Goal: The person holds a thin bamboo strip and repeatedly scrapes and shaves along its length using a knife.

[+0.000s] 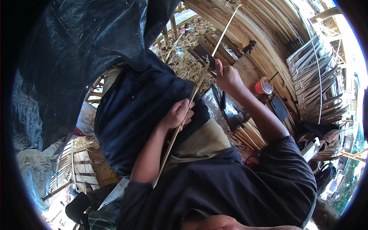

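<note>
- Gripping a long thin strip of wood, the left hand has its fingers curled tight around it, over the person's lap.
- The strip leans, with its near end by the left arm and its other end far off to the right.
- The far part of the strip looks paler.
- The right hand is farther off and to the right, with its fingers closed and its thumb up. It grips a dark flat blade; the hand hides the handle.
- The blade sits right at the strip, and a small pale curl lies there too.
- A dark blue cloth covers the lap, under the left hand.
- Lots of curly shavings lie on the ground, far past the lap.
- To the right of the right hand is a red drink cup with a straw, and a dark phone lies a bit nearer.
- Long wooden boards lie far right, beside a pile of dry leaves.
- A big black sheet hangs at the far left.
</note>
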